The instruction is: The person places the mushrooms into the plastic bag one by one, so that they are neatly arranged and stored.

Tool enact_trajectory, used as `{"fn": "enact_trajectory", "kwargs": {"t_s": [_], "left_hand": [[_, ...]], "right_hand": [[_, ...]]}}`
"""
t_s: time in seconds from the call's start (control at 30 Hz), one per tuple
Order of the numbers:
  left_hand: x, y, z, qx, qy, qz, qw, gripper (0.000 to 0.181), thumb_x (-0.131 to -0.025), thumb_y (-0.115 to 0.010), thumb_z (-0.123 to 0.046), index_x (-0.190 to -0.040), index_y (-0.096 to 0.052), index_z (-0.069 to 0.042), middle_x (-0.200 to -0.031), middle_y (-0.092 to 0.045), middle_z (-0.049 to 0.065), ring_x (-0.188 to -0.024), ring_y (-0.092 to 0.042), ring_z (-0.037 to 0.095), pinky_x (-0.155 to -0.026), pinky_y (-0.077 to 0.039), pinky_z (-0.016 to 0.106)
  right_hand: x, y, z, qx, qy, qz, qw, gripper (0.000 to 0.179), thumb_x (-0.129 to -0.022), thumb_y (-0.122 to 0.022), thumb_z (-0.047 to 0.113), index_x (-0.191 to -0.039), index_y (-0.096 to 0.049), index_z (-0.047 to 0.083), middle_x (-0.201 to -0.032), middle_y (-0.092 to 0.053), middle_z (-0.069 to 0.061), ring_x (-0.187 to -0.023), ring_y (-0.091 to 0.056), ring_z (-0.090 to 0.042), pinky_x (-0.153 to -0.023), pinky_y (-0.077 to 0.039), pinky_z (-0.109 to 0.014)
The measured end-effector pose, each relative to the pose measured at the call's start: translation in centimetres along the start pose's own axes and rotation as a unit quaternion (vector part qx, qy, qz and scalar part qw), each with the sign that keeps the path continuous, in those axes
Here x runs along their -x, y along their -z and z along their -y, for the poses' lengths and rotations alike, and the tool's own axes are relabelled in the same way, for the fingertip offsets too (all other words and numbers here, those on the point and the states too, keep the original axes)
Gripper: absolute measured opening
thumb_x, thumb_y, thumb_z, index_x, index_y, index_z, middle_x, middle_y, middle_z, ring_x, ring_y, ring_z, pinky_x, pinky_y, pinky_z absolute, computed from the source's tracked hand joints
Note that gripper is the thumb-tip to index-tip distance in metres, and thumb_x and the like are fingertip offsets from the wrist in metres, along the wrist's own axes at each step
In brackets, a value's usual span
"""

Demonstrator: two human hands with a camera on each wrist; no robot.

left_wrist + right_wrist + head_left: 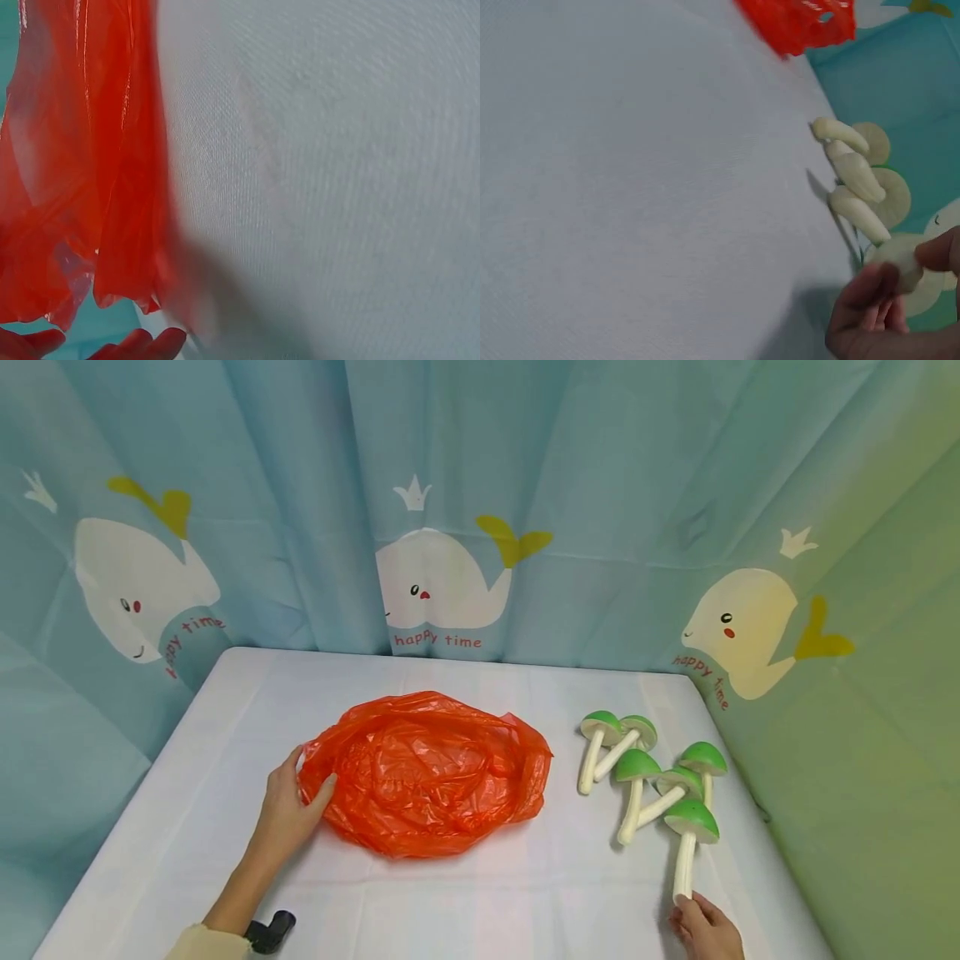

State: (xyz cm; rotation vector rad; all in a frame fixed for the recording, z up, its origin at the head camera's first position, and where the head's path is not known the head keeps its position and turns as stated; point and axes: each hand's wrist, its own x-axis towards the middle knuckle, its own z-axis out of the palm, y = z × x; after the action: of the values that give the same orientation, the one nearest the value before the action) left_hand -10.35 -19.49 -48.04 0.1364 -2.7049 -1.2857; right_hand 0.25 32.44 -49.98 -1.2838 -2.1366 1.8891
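A crumpled red plastic bag (pixel 427 777) lies with its mouth spread on the white-covered table (pixel 510 910). My left hand (pixel 288 810) is at the bag's left edge, thumb and fingers parted around the rim. In the left wrist view its fingertips (pixel 166 343) show just past the bag's edge (pixel 124 187). At the front right, my right hand (pixel 708 931) pinches the stem end of a green-capped toy mushroom (pixel 692 820), cap pointing away from me. The right wrist view shows thumb and fingers on that pale stem (pixel 901 264).
Several more green-capped mushrooms lie in a loose group beyond the right hand, among them one at the back left (pixel 592 752) and one at the right (pixel 705 764). A blue whale-print curtain (pixel 600 485) hangs behind the table. A black device (pixel 272 932) sits at the left wrist.
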Motion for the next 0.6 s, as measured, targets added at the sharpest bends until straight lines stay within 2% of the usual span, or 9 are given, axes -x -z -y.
{"fn": "enact_trajectory", "kwargs": {"t_s": [0.07, 0.13, 0.23, 0.3, 0.37, 0.47, 0.5, 0.53, 0.6], "left_hand": [[0.1, 0.2, -0.1, -0.005, 0.011, 0.006, 0.9999, 0.075, -0.091, -0.060, -0.023, -0.143, -0.018, 0.010, -0.136, -0.028, 0.033, -0.122, -0.030, 0.048, -0.092, -0.036, 0.064], [0.2, 0.4, -0.2, -0.008, 0.021, 0.011, 0.9997, 0.076, -0.091, -0.059, -0.025, -0.143, -0.017, 0.010, -0.137, -0.026, 0.034, -0.122, -0.030, 0.049, -0.093, -0.034, 0.065], [0.2, 0.4, 0.0, -0.007, 0.028, 0.013, 0.9995, 0.076, -0.091, -0.059, -0.026, -0.143, -0.016, 0.011, -0.137, -0.025, 0.035, -0.122, -0.030, 0.050, -0.093, -0.034, 0.065], [0.2, 0.3, 0.1, -0.007, 0.024, 0.010, 0.9996, 0.075, -0.091, -0.059, -0.025, -0.143, -0.017, 0.011, -0.137, -0.026, 0.035, -0.122, -0.031, 0.050, -0.092, -0.034, 0.065], [0.2, 0.3, 0.2, -0.004, 0.020, 0.008, 0.9998, 0.075, -0.091, -0.059, -0.024, -0.143, -0.018, 0.011, -0.136, -0.027, 0.035, -0.121, -0.032, 0.050, -0.093, -0.034, 0.065], [0.2, 0.2, 0.3, -0.003, 0.014, 0.005, 0.9999, 0.074, -0.092, -0.058, -0.025, -0.143, -0.019, 0.011, -0.135, -0.028, 0.035, -0.120, -0.033, 0.049, -0.093, -0.034, 0.065], [0.2, 0.2, 0.4, -0.002, 0.013, 0.005, 0.9999, 0.073, -0.092, -0.058, -0.024, -0.143, -0.019, 0.011, -0.135, -0.029, 0.035, -0.119, -0.034, 0.049, -0.094, -0.034, 0.064], [0.2, 0.1, 0.4, -0.001, 0.012, 0.005, 0.9999, 0.073, -0.092, -0.058, -0.025, -0.143, -0.019, 0.011, -0.135, -0.029, 0.035, -0.119, -0.035, 0.049, -0.094, -0.034, 0.064], [0.3, 0.1, 0.4, 0.002, 0.012, 0.006, 0.9999, 0.073, -0.092, -0.058, -0.024, -0.143, -0.019, 0.010, -0.135, -0.030, 0.034, -0.119, -0.035, 0.048, -0.094, -0.034, 0.064]], "right_hand": [[0.2, 0.3, 0.5, -0.052, -0.012, 0.019, 0.9984, 0.065, -0.086, -0.056, 0.017, -0.131, -0.028, -0.021, -0.074, -0.056, -0.003, -0.065, -0.058, -0.006, -0.065, -0.054, -0.022], [0.4, 0.8, 0.9, -0.080, -0.017, 0.055, 0.9951, 0.060, -0.092, -0.051, 0.019, -0.134, -0.026, -0.016, -0.078, -0.056, -0.002, -0.069, -0.058, -0.005, -0.069, -0.053, -0.021], [0.7, 1.5, 1.5, -0.141, 0.003, 0.106, 0.9843, 0.040, -0.096, -0.047, 0.017, -0.126, -0.033, -0.006, -0.086, -0.054, -0.004, -0.071, -0.057, -0.007, -0.072, -0.052, -0.020], [0.8, 1.6, 1.5, -0.200, 0.038, 0.148, 0.9677, 0.025, -0.098, -0.046, 0.014, -0.117, -0.042, 0.000, -0.090, -0.053, -0.006, -0.073, -0.056, -0.009, -0.072, -0.051, -0.021], [1.0, 1.4, 1.5, -0.263, 0.086, 0.193, 0.9413, 0.012, -0.098, -0.046, 0.010, -0.106, -0.051, 0.003, -0.092, -0.052, -0.007, -0.075, -0.056, -0.012, -0.071, -0.051, -0.023], [1.5, 0.6, 1.6, -0.321, 0.135, 0.263, 0.9000, 0.017, -0.099, -0.041, 0.005, -0.101, -0.058, 0.005, -0.095, -0.052, -0.009, -0.078, -0.054, -0.013, -0.070, -0.050, -0.024], [1.8, 0.2, 1.6, -0.326, 0.145, 0.279, 0.8916, 0.019, -0.099, -0.039, 0.004, -0.103, -0.058, 0.003, -0.095, -0.052, -0.010, -0.078, -0.054, -0.014, -0.070, -0.050, -0.024], [2.0, -0.2, 1.7, -0.324, 0.150, 0.291, 0.8874, 0.019, -0.100, -0.038, 0.004, -0.104, -0.057, 0.003, -0.096, -0.051, -0.011, -0.078, -0.054, -0.013, -0.070, -0.049, -0.024], [2.5, -1.3, 1.9, -0.309, 0.153, 0.302, 0.8887, 0.018, -0.100, -0.038, 0.004, -0.107, -0.055, 0.004, -0.098, -0.049, -0.011, -0.078, -0.053, -0.013, -0.070, -0.049, -0.024]]}}
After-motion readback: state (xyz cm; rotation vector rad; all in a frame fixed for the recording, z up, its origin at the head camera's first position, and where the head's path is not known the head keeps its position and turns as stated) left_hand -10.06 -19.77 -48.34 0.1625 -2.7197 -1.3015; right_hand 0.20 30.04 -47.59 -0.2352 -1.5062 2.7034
